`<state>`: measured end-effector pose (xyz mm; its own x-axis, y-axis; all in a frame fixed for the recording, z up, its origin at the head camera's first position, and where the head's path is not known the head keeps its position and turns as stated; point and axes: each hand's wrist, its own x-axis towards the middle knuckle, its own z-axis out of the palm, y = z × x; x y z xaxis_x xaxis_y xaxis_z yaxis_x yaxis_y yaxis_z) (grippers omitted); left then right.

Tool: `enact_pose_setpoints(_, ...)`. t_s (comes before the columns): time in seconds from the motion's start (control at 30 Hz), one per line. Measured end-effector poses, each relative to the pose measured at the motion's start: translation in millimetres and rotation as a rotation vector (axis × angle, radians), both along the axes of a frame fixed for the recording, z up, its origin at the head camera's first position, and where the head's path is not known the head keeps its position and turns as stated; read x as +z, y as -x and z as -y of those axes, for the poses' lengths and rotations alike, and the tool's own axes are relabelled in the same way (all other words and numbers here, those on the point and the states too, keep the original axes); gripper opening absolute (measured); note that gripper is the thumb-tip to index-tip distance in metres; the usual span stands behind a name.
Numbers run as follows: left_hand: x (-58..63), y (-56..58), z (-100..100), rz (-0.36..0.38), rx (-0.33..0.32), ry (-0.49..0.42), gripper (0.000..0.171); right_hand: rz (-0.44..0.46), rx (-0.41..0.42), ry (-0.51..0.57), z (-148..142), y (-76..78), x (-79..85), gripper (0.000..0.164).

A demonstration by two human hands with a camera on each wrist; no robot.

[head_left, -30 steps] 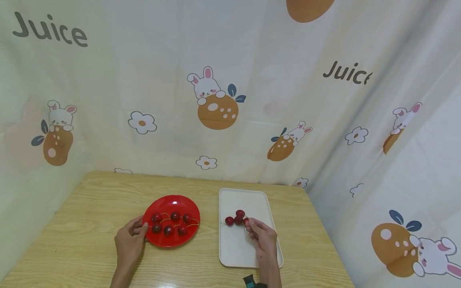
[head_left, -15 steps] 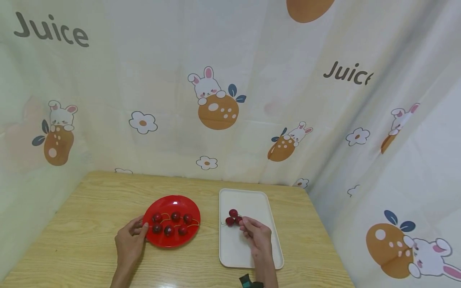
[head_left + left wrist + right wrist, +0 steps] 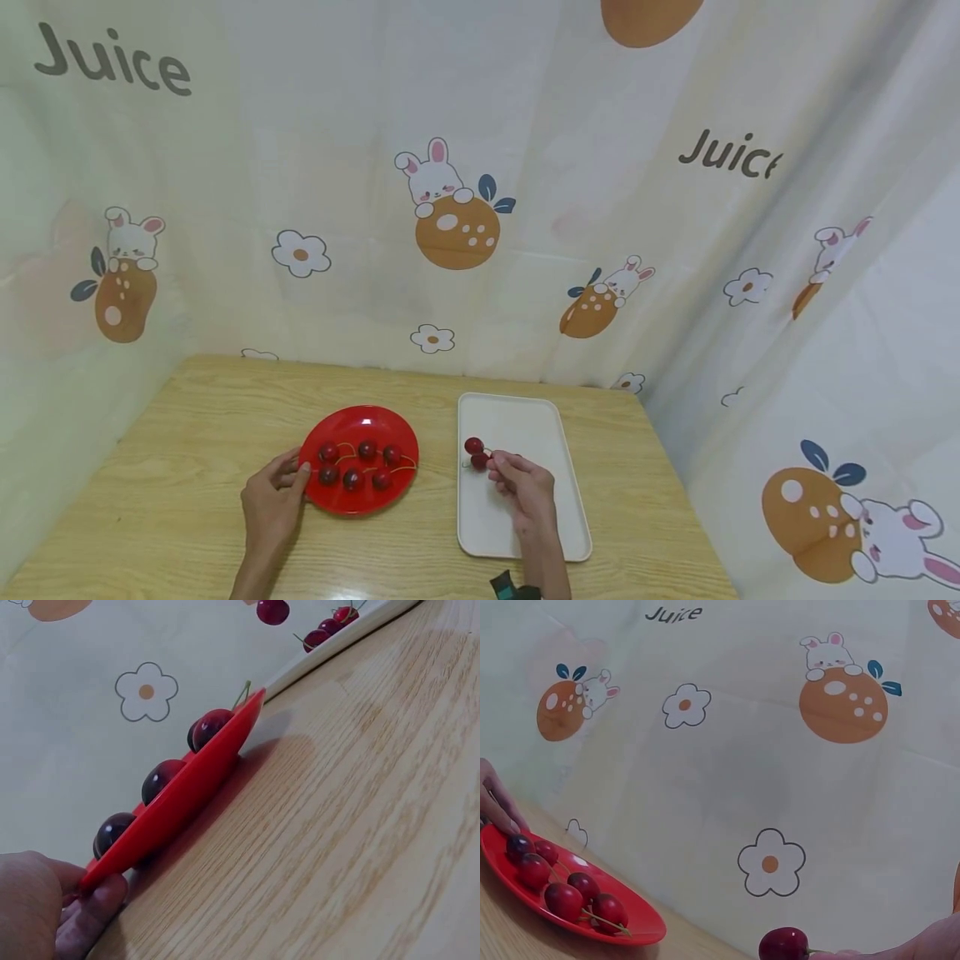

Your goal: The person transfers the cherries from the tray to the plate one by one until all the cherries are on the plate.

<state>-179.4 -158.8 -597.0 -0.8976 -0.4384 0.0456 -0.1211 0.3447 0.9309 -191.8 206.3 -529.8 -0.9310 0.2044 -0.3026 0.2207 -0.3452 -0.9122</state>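
My left hand grips the left rim of a red plate, thumb on top and fingers beneath, as the left wrist view shows. Several dark red cherries with stems lie on the plate in two rows. Over the white tray, my right hand pinches the stem of a cherry. That same cherry hangs in the air in the left wrist view, above the tray. Under it, a few more cherries rest on the tray; in the head view my right fingers partly hide them.
Both plate and tray stand on a light wooden table, with a gap of bare wood between them. A pale curtain printed with rabbits, fruit and flowers hangs behind the table and along its sides.
The right hand has moved left across the tray, carrying the pinched cherry away from the others. My left hand and the plate hold their place.
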Motion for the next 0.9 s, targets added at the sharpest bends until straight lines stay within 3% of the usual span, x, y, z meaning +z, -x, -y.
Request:
enact_pose_setpoints(0.23, 1.2, 1.1, -1, 0.0, 0.004, -0.003, 0.035, 0.018, 0.012, -0.034, 7, 4.1, -0.3, 0.026)
enact_pose_setpoints(0.57, 0.0, 1.9, 0, -0.024, -0.002, 0.002, 0.034, -0.014, 0.08, -0.048, 16, 8.2, -2.5, 0.022)
enact_pose_setpoints(0.9, -1.4, 1.2, 1, -0.036, -0.012, 0.013, 0.034, 0.019, 0.103, -0.087, 26, 13.5, -1.7, 0.028)
